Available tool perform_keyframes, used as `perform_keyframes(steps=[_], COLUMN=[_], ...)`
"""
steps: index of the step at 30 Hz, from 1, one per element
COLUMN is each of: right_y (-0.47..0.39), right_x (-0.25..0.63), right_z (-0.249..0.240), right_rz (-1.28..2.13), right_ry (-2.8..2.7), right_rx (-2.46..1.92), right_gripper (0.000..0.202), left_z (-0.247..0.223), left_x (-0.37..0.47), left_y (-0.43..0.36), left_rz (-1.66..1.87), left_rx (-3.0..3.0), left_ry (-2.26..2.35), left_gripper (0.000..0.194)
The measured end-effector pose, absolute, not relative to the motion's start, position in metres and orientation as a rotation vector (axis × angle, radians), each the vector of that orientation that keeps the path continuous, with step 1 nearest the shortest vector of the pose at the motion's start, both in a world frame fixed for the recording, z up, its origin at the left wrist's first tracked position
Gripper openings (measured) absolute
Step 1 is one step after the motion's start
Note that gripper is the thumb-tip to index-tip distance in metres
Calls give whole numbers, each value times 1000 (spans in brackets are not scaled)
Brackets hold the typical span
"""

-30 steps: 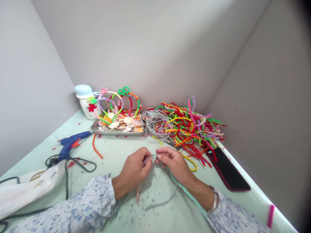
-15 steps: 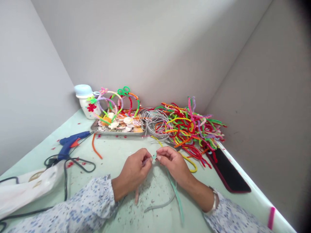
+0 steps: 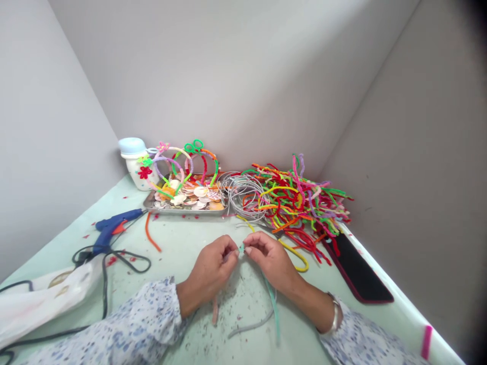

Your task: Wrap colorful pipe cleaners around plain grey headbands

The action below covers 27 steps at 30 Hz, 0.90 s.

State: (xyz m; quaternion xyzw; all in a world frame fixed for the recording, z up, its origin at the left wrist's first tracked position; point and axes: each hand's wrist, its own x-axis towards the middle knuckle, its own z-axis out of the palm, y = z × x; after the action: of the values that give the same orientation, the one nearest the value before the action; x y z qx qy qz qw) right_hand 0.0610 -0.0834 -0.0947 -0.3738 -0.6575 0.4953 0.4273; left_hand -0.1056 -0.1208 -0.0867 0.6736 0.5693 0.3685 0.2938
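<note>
My left hand [image 3: 212, 263] and my right hand [image 3: 274, 258] meet at the middle of the table, thumbs and fingertips pinched on a small mint-green pipe cleaner piece [image 3: 241, 247] between them. A longer mint-green strand [image 3: 276, 317] hangs below my right palm. Beside it a grey stem [image 3: 251, 327] curves over the tabletop. Under my left wrist a pale pink stem [image 3: 215, 310] pokes out. The exact shape between the fingertips is too small to make out.
A metal tray [image 3: 190, 211] holds shells and colourful headbands, with a white bottle [image 3: 137, 170] beside it. Silver wire [image 3: 249, 195] and piled pipe cleaners [image 3: 300, 203] lie at the back right. A blue glue gun [image 3: 110, 225], plastic bag [image 3: 49, 294] and black case [image 3: 361, 268] flank the hands.
The hanging mint-green strand has swung slightly left and its end sits higher. Both hands keep their pinch in nearly the same place, and the view has shifted slightly.
</note>
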Motion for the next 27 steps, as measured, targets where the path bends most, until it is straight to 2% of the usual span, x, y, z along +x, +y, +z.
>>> perform_keyframes(steps=[10, 27], right_y=[-83, -83], right_x=[59, 61], right_z=[-102, -103], right_rz=[1315, 1306], right_ry=[-1574, -1633], right_rx=[-959, -954], right_gripper=[16, 11], left_z=[-87, -92], left_x=[-109, -108], left_y=[-115, -112], left_rz=[958, 959], left_rx=[1718, 1613], left_ry=[1459, 1430], left_gripper=[13, 12])
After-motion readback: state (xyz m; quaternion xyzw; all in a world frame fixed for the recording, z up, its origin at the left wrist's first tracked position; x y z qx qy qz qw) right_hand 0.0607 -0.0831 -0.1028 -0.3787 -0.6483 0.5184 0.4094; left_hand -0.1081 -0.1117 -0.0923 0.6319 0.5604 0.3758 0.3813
